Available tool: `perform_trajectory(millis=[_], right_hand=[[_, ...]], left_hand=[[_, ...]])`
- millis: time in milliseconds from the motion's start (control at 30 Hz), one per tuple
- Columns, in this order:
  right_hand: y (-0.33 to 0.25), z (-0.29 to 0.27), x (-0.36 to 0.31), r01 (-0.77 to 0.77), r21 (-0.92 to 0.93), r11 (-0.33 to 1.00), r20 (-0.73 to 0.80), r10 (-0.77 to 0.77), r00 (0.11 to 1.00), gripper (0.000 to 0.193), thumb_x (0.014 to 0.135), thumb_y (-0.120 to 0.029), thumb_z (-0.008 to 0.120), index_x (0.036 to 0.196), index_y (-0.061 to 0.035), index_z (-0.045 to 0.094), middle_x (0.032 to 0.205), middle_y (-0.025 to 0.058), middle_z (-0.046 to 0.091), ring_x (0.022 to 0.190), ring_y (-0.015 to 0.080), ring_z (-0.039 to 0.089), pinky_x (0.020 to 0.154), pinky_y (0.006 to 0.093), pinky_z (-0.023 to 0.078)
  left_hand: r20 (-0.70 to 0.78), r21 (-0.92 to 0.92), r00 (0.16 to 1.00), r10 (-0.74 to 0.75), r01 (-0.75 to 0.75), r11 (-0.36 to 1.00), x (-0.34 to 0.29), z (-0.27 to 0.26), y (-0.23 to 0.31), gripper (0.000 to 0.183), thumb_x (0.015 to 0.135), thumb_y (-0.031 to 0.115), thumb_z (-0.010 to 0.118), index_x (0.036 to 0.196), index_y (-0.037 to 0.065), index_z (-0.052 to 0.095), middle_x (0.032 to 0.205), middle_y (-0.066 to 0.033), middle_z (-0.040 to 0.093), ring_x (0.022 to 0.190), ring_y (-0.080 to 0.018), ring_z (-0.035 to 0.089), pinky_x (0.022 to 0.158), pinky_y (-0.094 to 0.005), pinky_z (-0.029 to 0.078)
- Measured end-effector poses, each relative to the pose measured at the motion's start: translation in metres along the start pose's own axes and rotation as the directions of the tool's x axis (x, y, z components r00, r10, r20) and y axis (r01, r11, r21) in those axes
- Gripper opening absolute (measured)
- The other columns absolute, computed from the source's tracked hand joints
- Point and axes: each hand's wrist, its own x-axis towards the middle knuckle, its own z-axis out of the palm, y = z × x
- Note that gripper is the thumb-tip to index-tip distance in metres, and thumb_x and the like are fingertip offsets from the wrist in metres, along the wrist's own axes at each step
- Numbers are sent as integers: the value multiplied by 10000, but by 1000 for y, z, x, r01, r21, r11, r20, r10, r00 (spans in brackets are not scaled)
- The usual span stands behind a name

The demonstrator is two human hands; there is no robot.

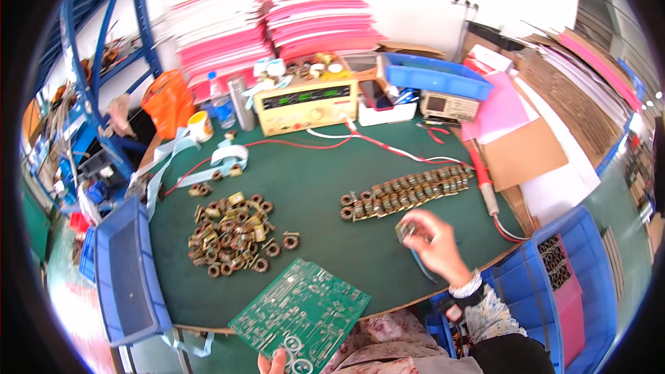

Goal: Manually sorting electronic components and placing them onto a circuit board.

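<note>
My left hand point(272, 362), mostly cut off by the lower edge, grips a corner of a bare green circuit board point(305, 308). The board tilts over the table's front edge, with large white rings printed near my thumb. My right hand point(435, 246) is closed on a small toroidal coil point(404, 230), blurred and partly hidden by the fingers. Just beyond it, rows of similar coils point(409, 192) stand packed side by side. A loose heap of toroidal coils point(232, 235) lies to the left. Below my right hand lies a thin blue strip point(422, 268).
A yellow bench meter point(306, 106) stands at the back, its red and white leads crossing the green mat. The red-handled probe point(483, 173) lies at right. Blue bins flank the table: an open bin point(130, 273) at left, another point(589, 263) at right. Pink-and-white stacks point(318, 21) rise behind.
</note>
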Motion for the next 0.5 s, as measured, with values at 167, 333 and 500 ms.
perform_trajectory(millis=[167, 333, 500], right_hand=[[69, -122, 57, -66, -823, 564, -316, -359, 878, 438, 650, 145, 553, 1054, -23, 570, 1045, 180, 589, 939, 362, 574, 808, 413, 463], [128, -168, 76, -165, -869, 466, -303, -239, 922, 457, 630, 151, 580, 1046, -34, 553, 998, 181, 585, 940, 373, 566, 801, 441, 456], [149, -162, 83, -203, -799, 566, -309, -98, 946, 560, 585, 162, 596, 1095, -43, 488, 982, 187, 575, 943, 369, 557, 800, 448, 463]], left_hand=[[168, 538, 938, 302, -344, 770, 6, -20, -24, 500, 735, -132, 446, 1187, 42, 564, 1109, -249, 513, 955, -399, 524, 792, -426, 444], [184, 582, 930, 318, -364, 727, 9, -25, -28, 541, 708, -139, 453, 1208, 45, 551, 1130, -246, 511, 1002, -394, 521, 822, -424, 449], [127, 555, 934, 333, -346, 757, 4, -12, -22, 416, 775, -65, 493, 1173, 33, 565, 1088, -171, 560, 981, -311, 555, 792, -376, 468]])
